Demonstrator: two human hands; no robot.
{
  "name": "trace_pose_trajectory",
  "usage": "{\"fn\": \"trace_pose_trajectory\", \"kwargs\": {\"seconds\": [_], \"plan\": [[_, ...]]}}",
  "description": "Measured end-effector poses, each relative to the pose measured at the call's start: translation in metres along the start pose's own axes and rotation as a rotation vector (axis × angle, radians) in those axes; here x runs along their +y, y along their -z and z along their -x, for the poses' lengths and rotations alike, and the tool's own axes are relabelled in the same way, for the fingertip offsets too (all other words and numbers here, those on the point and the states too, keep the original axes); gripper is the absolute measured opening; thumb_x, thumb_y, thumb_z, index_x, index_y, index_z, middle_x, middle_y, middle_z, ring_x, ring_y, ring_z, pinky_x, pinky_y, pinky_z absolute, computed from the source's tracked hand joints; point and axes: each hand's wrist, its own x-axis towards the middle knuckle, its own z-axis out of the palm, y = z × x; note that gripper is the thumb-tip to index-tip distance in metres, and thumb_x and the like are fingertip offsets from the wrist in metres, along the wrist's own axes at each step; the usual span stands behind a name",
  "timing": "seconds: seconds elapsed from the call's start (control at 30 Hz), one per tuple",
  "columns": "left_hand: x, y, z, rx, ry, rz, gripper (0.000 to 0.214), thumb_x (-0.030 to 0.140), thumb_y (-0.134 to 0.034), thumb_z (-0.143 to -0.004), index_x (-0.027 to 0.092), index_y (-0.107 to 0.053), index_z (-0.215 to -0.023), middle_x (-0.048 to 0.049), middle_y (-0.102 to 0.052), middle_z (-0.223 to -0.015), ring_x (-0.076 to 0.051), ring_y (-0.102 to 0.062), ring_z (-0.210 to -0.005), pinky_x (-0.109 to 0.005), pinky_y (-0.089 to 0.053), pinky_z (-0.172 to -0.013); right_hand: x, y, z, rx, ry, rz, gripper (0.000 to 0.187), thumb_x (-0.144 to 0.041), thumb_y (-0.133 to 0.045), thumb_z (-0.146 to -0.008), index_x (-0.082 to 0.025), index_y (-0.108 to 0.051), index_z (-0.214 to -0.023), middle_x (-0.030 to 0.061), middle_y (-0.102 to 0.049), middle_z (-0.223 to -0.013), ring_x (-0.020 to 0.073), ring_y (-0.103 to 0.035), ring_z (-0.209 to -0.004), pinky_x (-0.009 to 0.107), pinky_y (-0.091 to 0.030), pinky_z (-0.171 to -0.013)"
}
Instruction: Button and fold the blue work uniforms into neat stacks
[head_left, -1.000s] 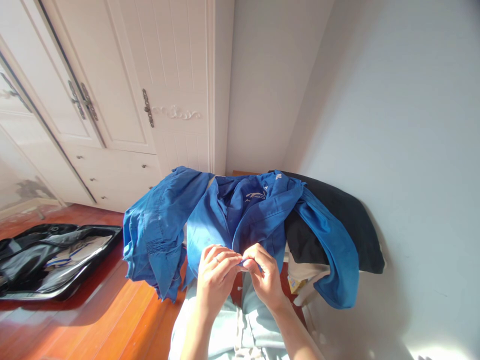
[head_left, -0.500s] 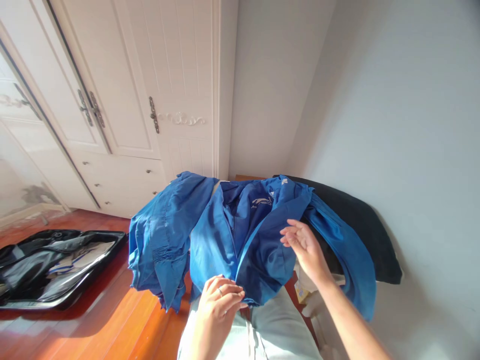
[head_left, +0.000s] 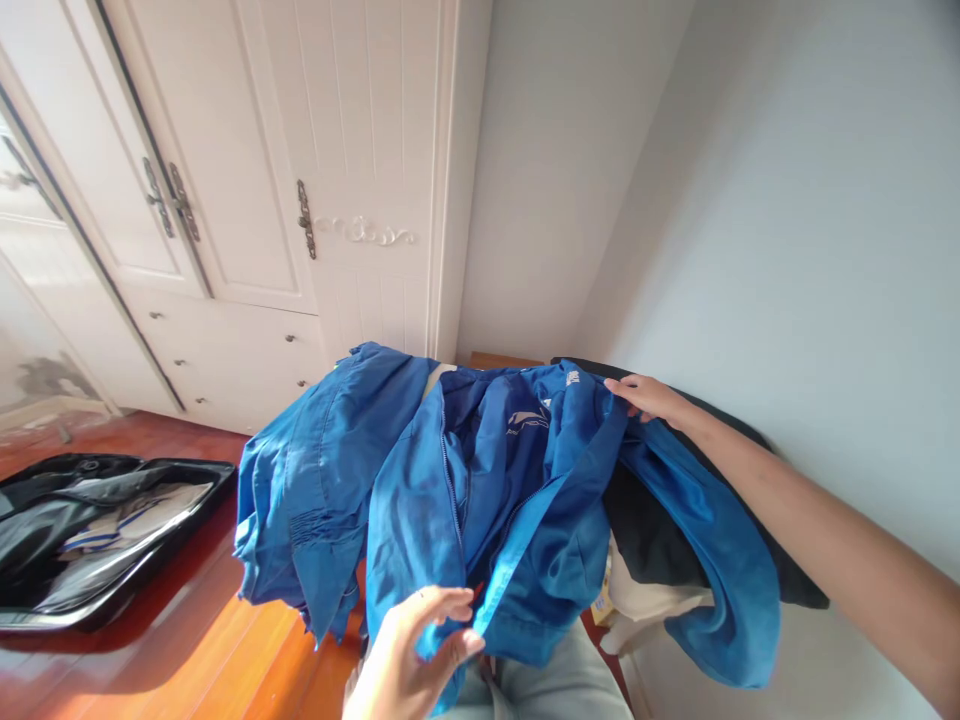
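Blue zip-fronted fabric jacket (head_left: 409,495) beyond left hand (head_left: 412,650), fingers parted; right hand (head_left: 649,397) touches its shoulder, grip unclear; tugging could crease it.

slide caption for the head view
Blue zip-front jacket, right hand at its shoulder, left hand by its lower front edge
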Motion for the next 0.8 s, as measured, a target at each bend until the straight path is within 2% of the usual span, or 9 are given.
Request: {"fn": "trace_pose_trajectory", "kwargs": {"seconds": [0.07,0.13,0.27,0.33,0.4,0.47,0.53,0.63,0.8], "plan": [[0.008,0.012,-0.031,0.040,0.010,0.093,0.026,0.039,-0.064,-0.086,0.030,-0.069,-0.109,-0.0012,-0.076,-0.088,-0.019,-0.072,-0.072,-0.029,-0.061,-0.064,-0.005,-0.007,-0.002,0.033,0.035,-0.178,0.050,-0.043,-0.074,-0.074,-0.012,-0.064,-0.113,0.0128,-0.071,-0.090,0.0222,-0.066,-0.071,0.030,-0.052,-0.057],[0.011,0.023,-0.072,0.122,0.060,0.089,0.028,0.041,-0.064,-0.086,0.025,-0.068,-0.108,-0.0035,-0.075,-0.093,-0.019,-0.071,-0.077,-0.030,-0.060,-0.068,-0.009,-0.012,-0.003,0.113,0.074,-0.333,0.060,-0.027,-0.077,-0.067,-0.012,-0.058,-0.122,0.0116,-0.070,-0.095,0.0200,-0.065,-0.073,0.029,-0.053,-0.061],[-0.008,0.030,-0.158,0.278,0.270,-0.035,0.043,0.050,-0.055,-0.088,0.017,-0.065,-0.114,-0.0104,-0.073,-0.105,-0.023,-0.069,-0.094,-0.033,-0.056,-0.079,-0.013,-0.011,0.006,0.121,0.219,-0.580,0.069,-0.021,-0.077,-0.063,-0.015,-0.053,-0.127,0.0081,-0.069,-0.097,0.0192,-0.065,-0.082,0.030,-0.054,-0.070],[-0.023,0.022,-0.193,0.174,0.369,-0.229,0.054,0.055,-0.059,-0.083,0.013,-0.064,-0.116,-0.0148,-0.070,-0.112,-0.028,-0.066,-0.103,-0.036,-0.053,-0.085,-0.016,-0.006,0.016,0.078,0.284,-0.679,0.069,-0.025,-0.079,-0.061,-0.019,-0.054,-0.126,0.0068,-0.069,-0.097,0.0195,-0.065,-0.084,0.031,-0.054,-0.072],[-0.034,0.010,-0.216,0.013,0.389,-0.373,0.054,0.058,-0.059,-0.082,0.012,-0.067,-0.110,-0.0169,-0.071,-0.106,-0.032,-0.066,-0.103,-0.036,-0.051,-0.082,-0.021,-0.001,0.029,0.028,0.320,-0.745,0.069,-0.029,-0.081,-0.061,-0.021,-0.055,-0.125,0.0068,-0.069,-0.101,0.0198,-0.065,-0.084,0.032,-0.055,-0.072],[-0.037,-0.005,-0.227,-0.065,0.374,-0.449,0.042,0.050,-0.056,-0.086,0.014,-0.071,-0.102,-0.0153,-0.073,-0.100,-0.032,-0.066,-0.101,-0.034,-0.050,-0.078,-0.024,0.002,0.042,-0.019,0.329,-0.782,0.069,-0.031,-0.082,-0.060,-0.022,-0.056,-0.124,0.0070,-0.068,-0.104,0.0197,-0.066,-0.085,0.032,-0.055,-0.070],[-0.033,-0.017,-0.227,-0.060,0.369,-0.468,0.029,0.038,-0.052,-0.088,0.019,-0.073,-0.092,-0.0114,-0.074,-0.094,-0.029,-0.068,-0.095,-0.032,-0.048,-0.073,-0.024,0.003,0.050,-0.058,0.315,-0.811,0.068,-0.031,-0.083,-0.060,-0.023,-0.057,-0.123,0.0064,-0.068,-0.104,0.0188,-0.066,-0.083,0.030,-0.055,-0.068],[-0.025,-0.029,-0.218,-0.018,0.354,-0.424,0.026,0.030,-0.049,-0.088,0.023,-0.074,-0.082,-0.0069,-0.075,-0.086,-0.026,-0.069,-0.087,-0.030,-0.046,-0.069,-0.019,0.002,0.055,-0.093,0.285,-0.846,0.066,-0.031,-0.083,-0.061,-0.023,-0.058,-0.121,0.0050,-0.068,-0.101,0.0164,-0.065,-0.078,0.028,-0.054,-0.066],[-0.022,-0.030,-0.221,0.094,0.302,-0.441,0.029,0.031,-0.050,-0.088,0.019,-0.067,-0.108,-0.0100,-0.070,-0.111,-0.026,-0.066,-0.100,-0.032,-0.048,-0.080,-0.009,-0.004,0.052,-0.125,0.254,-0.917,0.065,-0.029,-0.085,-0.060,-0.023,-0.059,-0.119,0.0020,-0.069,-0.095,0.0129,-0.063,-0.072,0.025,-0.052,-0.062]]}}
